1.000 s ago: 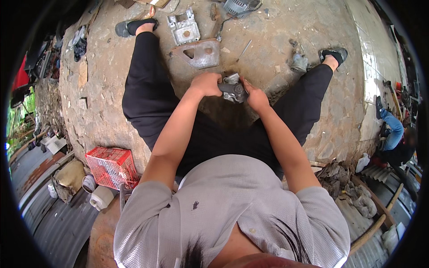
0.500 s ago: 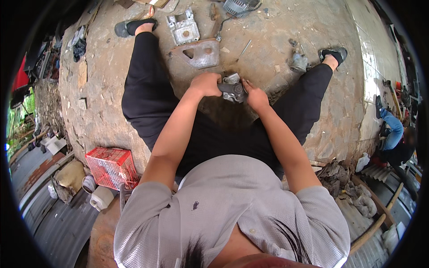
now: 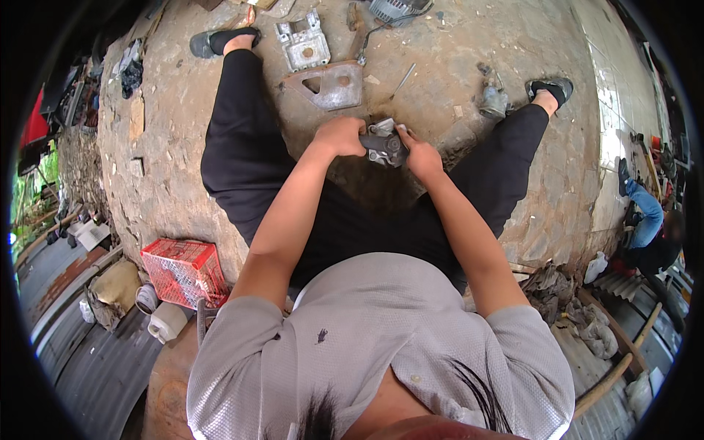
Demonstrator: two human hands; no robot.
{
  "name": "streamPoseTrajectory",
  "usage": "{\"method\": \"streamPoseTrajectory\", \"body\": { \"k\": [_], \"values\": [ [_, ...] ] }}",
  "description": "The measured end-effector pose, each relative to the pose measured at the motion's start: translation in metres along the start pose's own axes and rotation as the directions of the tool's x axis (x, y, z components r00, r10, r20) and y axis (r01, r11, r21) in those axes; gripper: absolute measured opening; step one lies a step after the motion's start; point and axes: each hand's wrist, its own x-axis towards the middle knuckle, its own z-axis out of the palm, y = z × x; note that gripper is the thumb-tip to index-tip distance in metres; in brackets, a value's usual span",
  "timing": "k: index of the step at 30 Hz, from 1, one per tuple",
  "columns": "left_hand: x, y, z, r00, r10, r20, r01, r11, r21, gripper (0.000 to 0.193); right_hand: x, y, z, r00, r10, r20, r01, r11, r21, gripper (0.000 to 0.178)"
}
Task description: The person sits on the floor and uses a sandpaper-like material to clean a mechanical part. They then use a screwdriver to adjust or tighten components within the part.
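Observation:
Between my knees, my left hand (image 3: 342, 137) is closed round one end of a dark grey tool (image 3: 381, 145) with a rounded head; its exact kind cannot be made out. The tool lies across a small silver metal part (image 3: 381, 127), whose edges show above and below it. At the right side of that part, my right hand (image 3: 422, 155) is closed, with fingers along its edge. How far those fingers wrap round the part or the tool head is hidden.
Beyond my hands lie a triangular metal bracket (image 3: 329, 86), a silver cast housing (image 3: 304, 45), a thin rod (image 3: 403, 80) and a grey motor-like unit (image 3: 396, 11). A metal fitting (image 3: 493, 101) sits near my right foot. A red crate (image 3: 185, 271) stands left; another person (image 3: 649, 220) sits far right.
The view has shifted slightly, so the floor things appear a little moved. Both hands keep their grip on the tool and the metal part, with almost no movement.

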Motion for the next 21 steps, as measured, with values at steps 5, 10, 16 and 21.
{"method": "streamPoseTrajectory", "body": {
  "k": [5, 10, 16, 21],
  "values": [
    [-0.006, 0.0, 0.003, 1.0, -0.014, -0.004, 0.013, 1.0, -0.027, 0.04, -0.009, -0.007, -0.008, 0.991, -0.049, -0.124, 0.066, 0.988, 0.142, 0.085],
    [-0.007, 0.001, 0.002, 1.0, 0.002, -0.02, -0.002, 1.0, -0.003, 0.04, 0.003, -0.014, -0.012, 0.945, 0.259, 0.199, -0.251, 0.966, -0.069, 0.085],
    [-0.009, 0.001, 0.003, 1.0, 0.017, -0.02, -0.017, 1.0, -0.013, 0.039, 0.001, -0.006, 0.005, 0.995, -0.074, -0.063, 0.072, 0.997, -0.027, 0.085],
    [-0.007, 0.003, -0.001, 1.0, -0.025, 0.014, 0.025, 0.999, -0.021, 0.04, 0.001, 0.005, 0.011, 0.988, -0.068, -0.136, 0.075, 0.996, 0.044, 0.078]
  ]
}}
